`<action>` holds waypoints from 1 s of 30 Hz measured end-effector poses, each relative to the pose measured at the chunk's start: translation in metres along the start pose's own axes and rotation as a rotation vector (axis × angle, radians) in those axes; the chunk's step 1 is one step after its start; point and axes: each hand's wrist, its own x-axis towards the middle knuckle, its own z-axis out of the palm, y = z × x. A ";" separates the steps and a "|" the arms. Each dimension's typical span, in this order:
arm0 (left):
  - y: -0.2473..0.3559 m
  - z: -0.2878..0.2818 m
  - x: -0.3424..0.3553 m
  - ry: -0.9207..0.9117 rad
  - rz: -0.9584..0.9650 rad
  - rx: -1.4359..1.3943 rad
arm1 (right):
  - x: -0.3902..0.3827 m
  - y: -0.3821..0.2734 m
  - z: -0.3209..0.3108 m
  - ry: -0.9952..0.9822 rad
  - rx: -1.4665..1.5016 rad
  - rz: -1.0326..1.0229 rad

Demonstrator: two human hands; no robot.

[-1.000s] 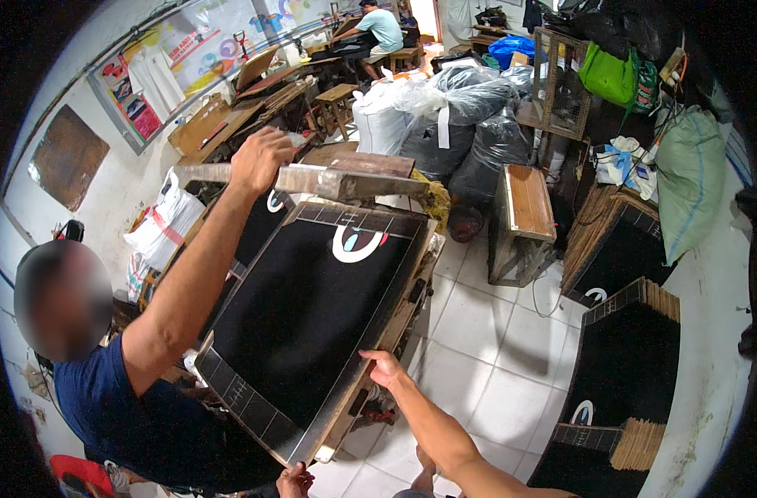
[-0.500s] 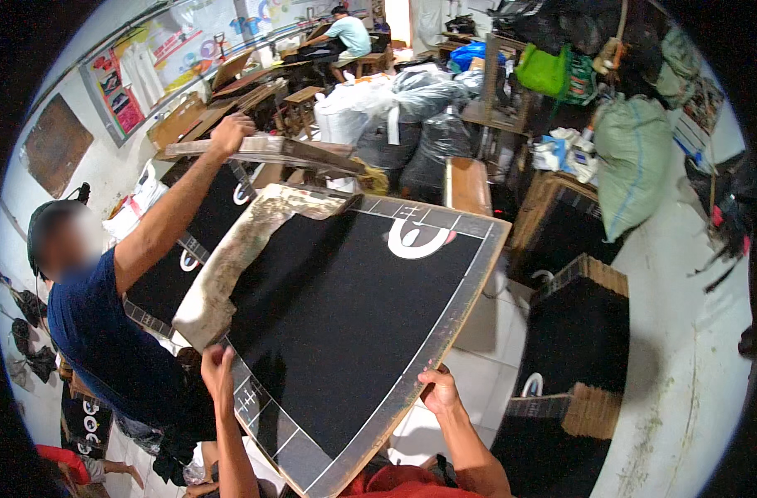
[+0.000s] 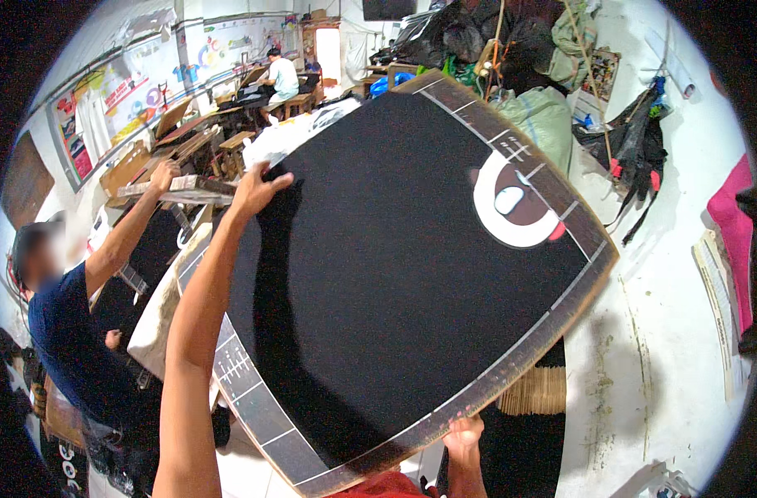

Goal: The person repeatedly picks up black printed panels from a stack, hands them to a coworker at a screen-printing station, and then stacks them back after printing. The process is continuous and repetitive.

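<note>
A large flat board [image 3: 511,378] covered with black cloth [image 3: 395,249] is tilted up in front of me. Marked grey strips run along its edges, and a white, brown and pink eye-shaped print [image 3: 511,203] shows at its right side. At the near right edge, my right hand [image 3: 464,433] grips the board, its fingers partly hidden beneath. My left hand [image 3: 262,187] is stretched to the board's far left edge, fingers apart over the black cloth; whether it touches is unclear. A stained pale cloth [image 3: 158,319] shows beyond the board's left edge.
A co-worker in a dark blue shirt [image 3: 80,332] stands at my left, one hand on a wooden frame [image 3: 192,189]. Stacked boards [image 3: 532,392] lie at lower right. Filled sacks [image 3: 536,124] and black bags stand behind, beside a white wall. Another person [image 3: 283,79] sits far back.
The board has risen and shifted right, coming off the pale cloth. My left hand has left its near left edge and reached far across. The right hand still grips the near edge.
</note>
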 end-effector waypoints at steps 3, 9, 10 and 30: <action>0.060 -0.005 0.054 -0.161 0.037 -0.051 | 0.000 -0.009 -0.011 -0.477 0.213 -0.008; 0.135 0.027 0.062 -0.317 0.014 -0.357 | 0.003 -0.007 -0.038 -0.288 -0.067 -0.130; 0.143 0.031 0.061 -0.328 0.014 -0.353 | 0.008 -0.002 -0.046 -0.185 -0.103 -0.094; 0.135 0.224 -0.106 -0.713 1.310 -0.282 | 0.124 -0.026 0.208 -0.337 -2.273 -0.563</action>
